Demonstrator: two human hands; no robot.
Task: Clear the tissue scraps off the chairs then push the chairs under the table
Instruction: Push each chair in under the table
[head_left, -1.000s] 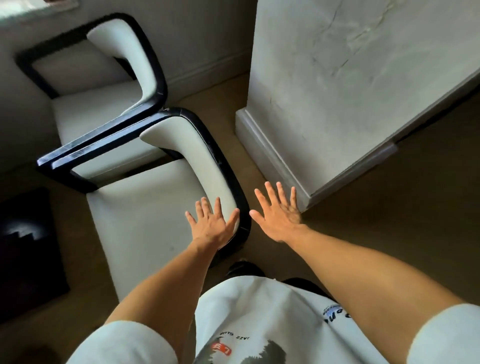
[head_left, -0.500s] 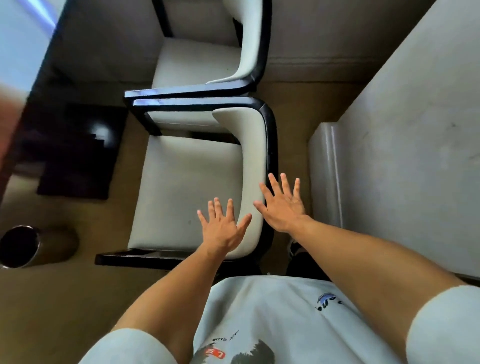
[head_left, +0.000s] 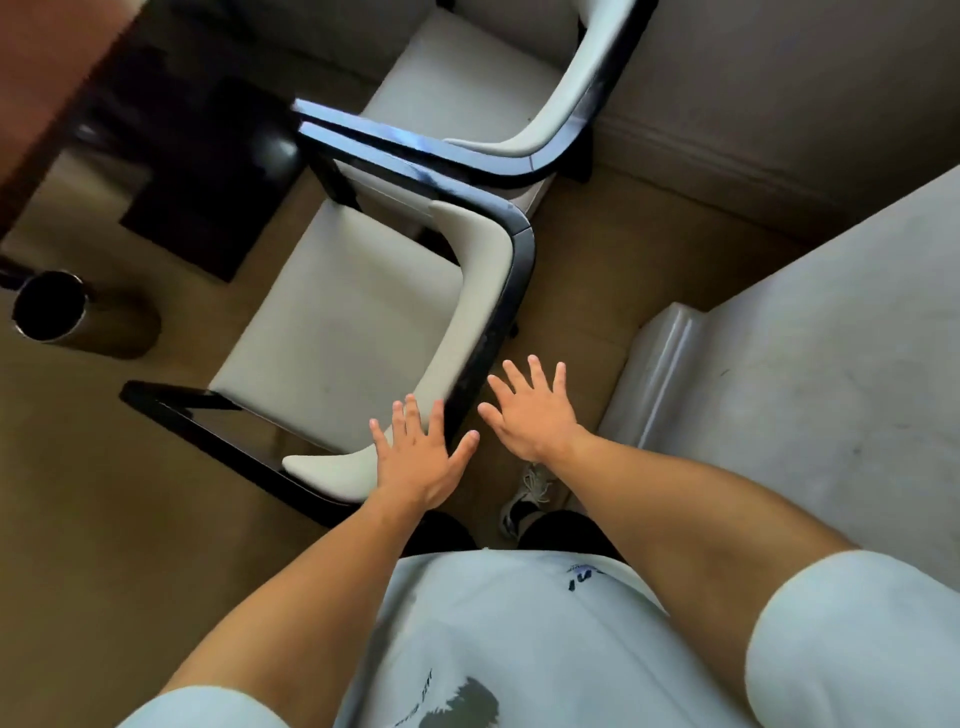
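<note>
- Head view: my left hand (head_left: 421, 457) hovers over the near chair (head_left: 343, 332)'s backrest, fingers spread, holding nothing; my right hand (head_left: 530, 410) is just beside it, equally open.
- I see no tissue on the seat.
- I'd grip the backrest with both hands and push straight toward the surface (head_left: 47, 78).

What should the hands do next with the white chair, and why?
Probably set both open hands on the near chair's dark backrest and push it toward the table. Its seat shows no tissue scraps, and the left hand and right hand hover by the backrest.
</note>
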